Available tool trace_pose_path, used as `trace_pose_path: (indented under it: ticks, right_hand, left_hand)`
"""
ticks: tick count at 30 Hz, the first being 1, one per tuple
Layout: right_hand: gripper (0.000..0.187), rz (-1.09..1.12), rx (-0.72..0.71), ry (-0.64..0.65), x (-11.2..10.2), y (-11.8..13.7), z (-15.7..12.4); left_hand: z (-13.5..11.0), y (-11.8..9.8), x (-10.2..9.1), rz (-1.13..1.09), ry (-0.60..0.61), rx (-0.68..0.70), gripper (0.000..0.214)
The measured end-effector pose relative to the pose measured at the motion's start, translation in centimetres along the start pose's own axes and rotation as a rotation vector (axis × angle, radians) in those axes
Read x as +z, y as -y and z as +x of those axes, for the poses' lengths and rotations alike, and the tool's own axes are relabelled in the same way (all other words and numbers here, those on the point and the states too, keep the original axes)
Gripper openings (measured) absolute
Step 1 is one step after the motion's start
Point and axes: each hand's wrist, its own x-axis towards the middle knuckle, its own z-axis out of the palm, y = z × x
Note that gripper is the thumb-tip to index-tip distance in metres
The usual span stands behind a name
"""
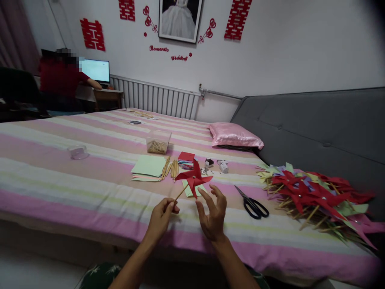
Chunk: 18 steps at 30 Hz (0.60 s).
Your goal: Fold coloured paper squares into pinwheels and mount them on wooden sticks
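A red paper pinwheel (190, 177) on a thin wooden stick is held up over the bed, with my left hand (164, 213) closed around the lower end of the stick. Just right of the pinwheel's blades, my right hand (213, 210) has its fingers spread and holds nothing. Whether a fingertip touches a blade I cannot tell. Behind the pinwheel lie light green paper squares (189, 190). Black-handled scissors (252, 204) rest to the right of my right hand, their blades pointing away from me.
A stack of coloured paper (148, 166), wooden sticks (174, 170), red squares (186, 156) and a clear box of sticks (157, 145) are beyond my hands. Finished pinwheels (313, 196) are heaped at the right. A pink pillow (234, 135) lies farther back; a person sits at a monitor.
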Motion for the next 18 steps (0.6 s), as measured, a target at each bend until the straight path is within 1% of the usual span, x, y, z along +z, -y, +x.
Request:
trace_pose_path:
  ticks: [3,6,12,15,18]
  right_hand:
    - [0.039,-0.011,-0.009,-0.003,0.1,0.4,-0.1]
    - [0.041,-0.019,-0.009,0.01,0.2,0.9,-0.4]
    - [0.042,-0.013,-0.04,0.076,1.0,2.4,-1.2]
    - [0.043,-0.013,-0.03,0.092,1.5,2.9,-1.3]
    - [0.044,-0.021,-0.01,0.103,1.7,3.1,-1.2]
  left_hand:
    - [0.0,0.1,0.6,-0.171,0.018,-0.107,0.031]
    - [-0.1,0.1,1.2,-0.266,0.051,-0.149,0.033]
    - [-0.5,0.6,2.7,-0.32,0.138,-0.141,0.03]
    - [-0.6,0.8,3.5,-0.328,0.188,-0.094,0.027]
    - [-0.7,0.8,4.0,-0.277,0.199,-0.023,0.024]
